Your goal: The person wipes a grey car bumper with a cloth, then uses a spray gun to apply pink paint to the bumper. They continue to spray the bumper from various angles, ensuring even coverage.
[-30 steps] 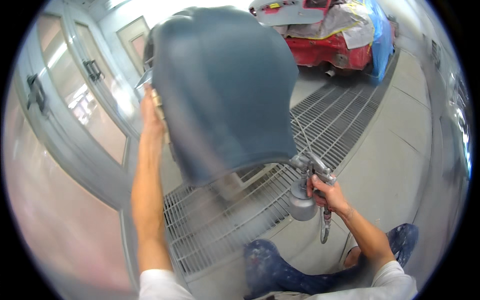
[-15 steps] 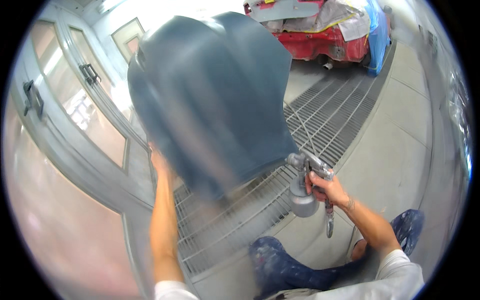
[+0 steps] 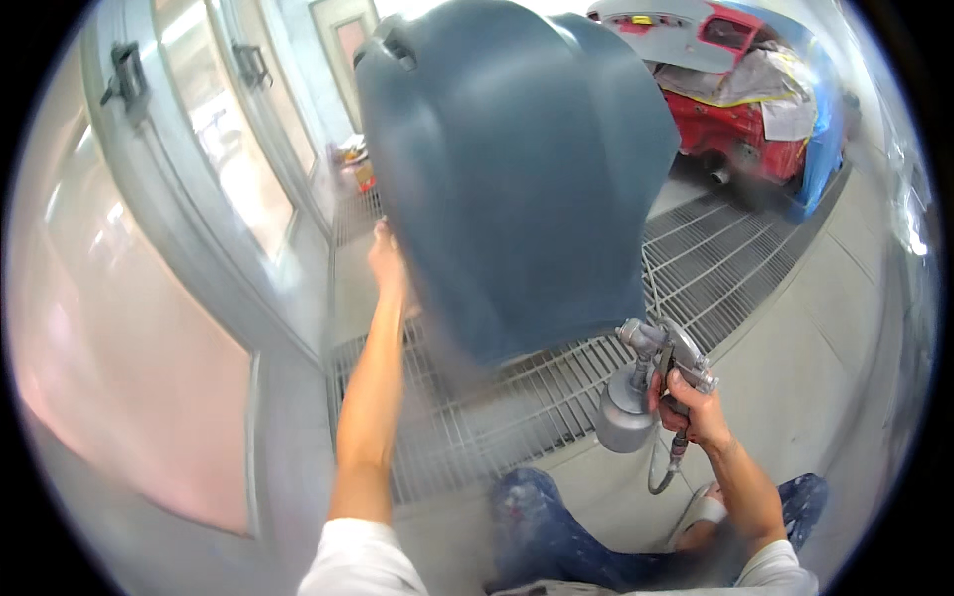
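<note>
A large dark blue-grey car hood (image 3: 517,189) stands tilted up before me, its lower edge above the floor grating. My left hand (image 3: 389,263) is closed at the hood's left edge, its fingers partly hidden there. My right hand (image 3: 696,405) is wrapped round the handle of a silver spray gun (image 3: 681,348). A grey metal cup (image 3: 626,412) hangs under the gun, and a hose (image 3: 668,475) loops from the handle's bottom. The gun's nozzle points left, close to the hood's lower right corner.
Metal floor grating (image 3: 556,387) runs below the hood. Panelled doors with dark handles (image 3: 127,77) line the left side. At the back right is a red car (image 3: 735,139), partly covered with sheeting. My bent knee (image 3: 532,497) is near the lower edge.
The view has swung left, so the hood and car sit farther right. The hood has risen against the background along with my left hand. The spray gun remains near its lower right corner.
</note>
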A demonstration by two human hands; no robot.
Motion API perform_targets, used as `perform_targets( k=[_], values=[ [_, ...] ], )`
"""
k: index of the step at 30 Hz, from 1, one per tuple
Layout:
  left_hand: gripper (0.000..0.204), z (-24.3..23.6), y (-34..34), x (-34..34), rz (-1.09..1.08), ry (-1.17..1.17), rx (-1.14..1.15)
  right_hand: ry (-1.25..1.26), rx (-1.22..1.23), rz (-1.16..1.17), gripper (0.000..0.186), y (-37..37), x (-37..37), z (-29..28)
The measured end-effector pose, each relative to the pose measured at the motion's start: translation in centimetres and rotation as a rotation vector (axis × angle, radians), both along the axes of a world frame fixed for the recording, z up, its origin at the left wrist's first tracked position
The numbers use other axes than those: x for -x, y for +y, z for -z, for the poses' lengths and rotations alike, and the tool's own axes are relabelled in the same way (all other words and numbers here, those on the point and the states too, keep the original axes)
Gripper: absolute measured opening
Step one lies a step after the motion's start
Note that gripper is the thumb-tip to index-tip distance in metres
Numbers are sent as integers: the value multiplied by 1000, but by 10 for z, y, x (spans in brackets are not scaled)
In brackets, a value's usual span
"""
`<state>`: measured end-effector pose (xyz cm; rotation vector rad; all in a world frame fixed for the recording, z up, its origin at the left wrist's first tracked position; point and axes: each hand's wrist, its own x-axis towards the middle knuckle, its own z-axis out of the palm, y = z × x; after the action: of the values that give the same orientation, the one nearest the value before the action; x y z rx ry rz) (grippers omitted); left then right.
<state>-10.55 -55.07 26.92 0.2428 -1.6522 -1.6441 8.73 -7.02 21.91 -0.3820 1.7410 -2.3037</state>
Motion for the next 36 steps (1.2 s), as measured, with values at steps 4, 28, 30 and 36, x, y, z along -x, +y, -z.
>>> perform_targets(
  k=[4, 28, 30, 36],
  values=[
    [67, 5, 7, -31, -245, -9, 279, 18, -66, -5, 47, -10, -8, -25],
    [68, -74, 162, 14, -587, 336, 2007, -49, 57, -41, 36, -4, -2, -40],
    [68, -1, 155, -15, -141, 234, 2020, -63, 54, -71, 35, -8, -2, -39],
    [77, 37, 133, -15, 266, 132, 2147, -95, -2, -150, 32, 9, 8, -26]
  ],
)
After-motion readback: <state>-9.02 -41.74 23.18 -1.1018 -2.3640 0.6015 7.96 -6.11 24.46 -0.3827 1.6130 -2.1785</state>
